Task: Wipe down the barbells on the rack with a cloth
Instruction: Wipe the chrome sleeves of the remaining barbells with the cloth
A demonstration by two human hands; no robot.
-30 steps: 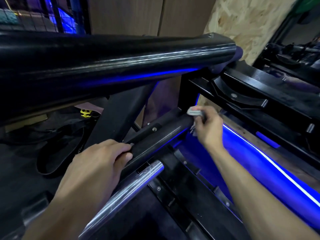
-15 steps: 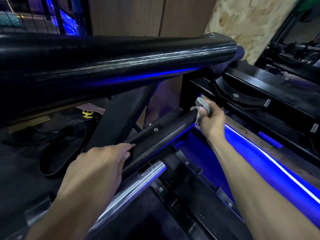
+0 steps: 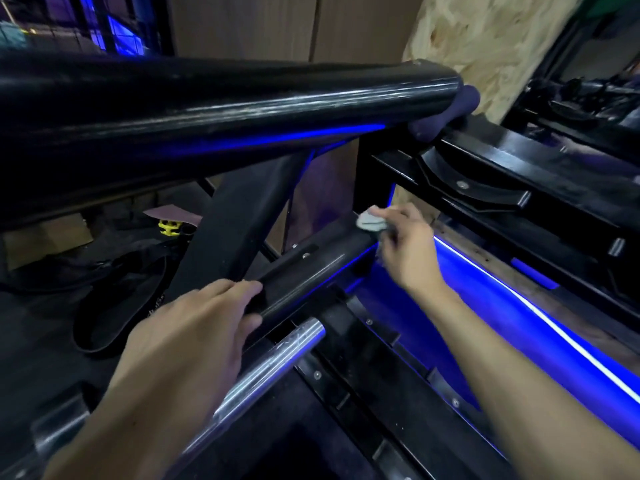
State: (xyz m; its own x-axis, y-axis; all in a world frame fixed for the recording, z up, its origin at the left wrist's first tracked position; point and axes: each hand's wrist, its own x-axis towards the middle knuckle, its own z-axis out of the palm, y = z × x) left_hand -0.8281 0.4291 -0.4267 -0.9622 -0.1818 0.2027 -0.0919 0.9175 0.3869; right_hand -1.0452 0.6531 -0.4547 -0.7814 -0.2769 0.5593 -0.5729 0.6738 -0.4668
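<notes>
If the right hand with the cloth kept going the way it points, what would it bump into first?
Probably the black rack upright just beyond the cloth that the right hand grips, at the far end of the dark bar; depth is hard to judge.

A yellow object [image 3: 168, 227] lies beside a black belt [image 3: 114, 299].

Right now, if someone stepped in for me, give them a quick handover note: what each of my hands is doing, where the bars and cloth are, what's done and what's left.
Left hand: gripping the near part of the middle black bar, steadying it.
Right hand: pinching the small grey cloth against the far end of that same bar.
Other bars: the thick black bar sits on the rack above; the chrome bar lies just below the left hand.
Done: cannot tell from this view which bars are already wiped.
Left: finish the middle bar's end, then check the thick black and chrome bars.
</notes>
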